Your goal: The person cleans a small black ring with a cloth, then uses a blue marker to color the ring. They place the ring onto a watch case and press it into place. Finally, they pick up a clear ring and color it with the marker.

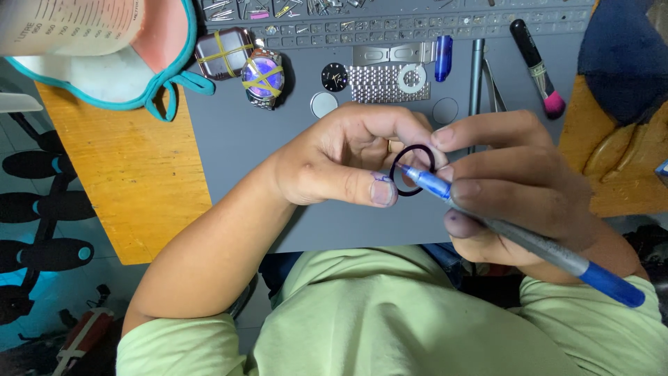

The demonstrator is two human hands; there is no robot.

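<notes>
surface: wooden table (pixel 139 202) | on it: grey mat (pixel 236 139) | on mat: watch (pixel 263 76), metal bracelet (pixel 379 83), brush (pixel 537 66)

Your view from above is evenly lit by soft, bright light, casting only faint shadows beneath your hands on the grey mat (pixel 236 139). The white jug (pixel 69 24) at top left is blurred and bent by wide-angle distortion; the floor at left lies dim.
</notes>
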